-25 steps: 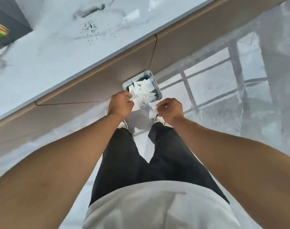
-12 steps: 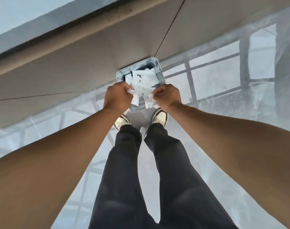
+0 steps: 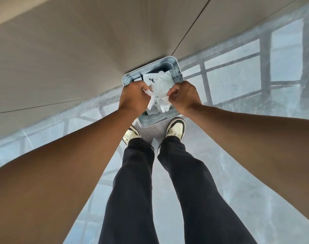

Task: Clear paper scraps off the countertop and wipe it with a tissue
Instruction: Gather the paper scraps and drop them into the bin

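Observation:
A grey rectangular waste bin (image 3: 176, 67) stands on the floor against the cabinet front, just beyond my shoes. White paper scraps (image 3: 159, 85) with black marks lie piled inside it. My left hand (image 3: 132, 97) and my right hand (image 3: 184, 95) hang over the bin's opening, both closed on crumpled white paper scraps that dangle between them. The countertop is out of view.
Beige cabinet fronts (image 3: 79, 59) fill the upper left, with a seam running down toward the bin. The glossy grey floor (image 3: 255, 173) reflects a window frame. My shoes (image 3: 175, 128) stand right at the bin's near edge.
My view has tilted down, so the countertop has left the frame. Both hands have moved closer together and lower over the bin, still pinching paper.

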`<control>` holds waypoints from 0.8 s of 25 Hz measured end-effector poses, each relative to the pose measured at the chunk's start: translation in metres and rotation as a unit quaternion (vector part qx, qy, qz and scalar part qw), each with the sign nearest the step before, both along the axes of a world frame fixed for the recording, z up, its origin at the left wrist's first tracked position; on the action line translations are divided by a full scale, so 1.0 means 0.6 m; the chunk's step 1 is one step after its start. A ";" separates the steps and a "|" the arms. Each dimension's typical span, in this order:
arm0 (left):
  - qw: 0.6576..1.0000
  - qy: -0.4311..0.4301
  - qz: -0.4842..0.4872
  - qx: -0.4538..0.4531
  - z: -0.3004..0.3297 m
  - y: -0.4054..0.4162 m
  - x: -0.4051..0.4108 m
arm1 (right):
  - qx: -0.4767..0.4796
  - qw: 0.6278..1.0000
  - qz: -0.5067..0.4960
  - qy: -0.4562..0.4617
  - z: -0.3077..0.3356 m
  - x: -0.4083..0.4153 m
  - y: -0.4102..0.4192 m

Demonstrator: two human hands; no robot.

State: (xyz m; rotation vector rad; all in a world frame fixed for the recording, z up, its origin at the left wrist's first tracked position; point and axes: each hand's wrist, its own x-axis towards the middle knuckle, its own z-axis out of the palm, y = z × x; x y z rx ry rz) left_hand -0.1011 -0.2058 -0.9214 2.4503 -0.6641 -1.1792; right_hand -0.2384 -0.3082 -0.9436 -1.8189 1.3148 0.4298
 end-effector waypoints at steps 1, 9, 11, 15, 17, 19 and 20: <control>1.000 0.002 0.000 0.002 -0.004 0.000 0.001 | -0.002 1.000 0.000 0.001 -0.004 -0.001 0.000; 1.000 0.003 -0.001 0.000 0.005 0.008 0.015 | 0.016 1.000 0.017 0.002 0.009 0.000 -0.011; 1.000 -0.005 -0.003 0.001 0.019 0.008 0.020 | 0.014 1.000 0.017 0.001 0.021 0.001 -0.013; 1.000 -0.018 -0.014 0.009 0.058 0.013 0.031 | 0.015 1.000 0.016 -0.001 0.057 0.002 -0.014; 0.999 -0.029 -0.022 0.007 0.085 0.016 0.036 | 0.018 1.000 0.023 0.003 0.083 0.004 -0.017; 0.999 -0.040 -0.021 0.000 0.116 0.016 0.042 | 0.029 0.999 0.031 0.011 0.114 0.008 -0.022; 0.999 -0.042 -0.016 -0.003 0.132 0.018 0.044 | 0.039 0.999 0.034 0.015 0.131 0.010 -0.024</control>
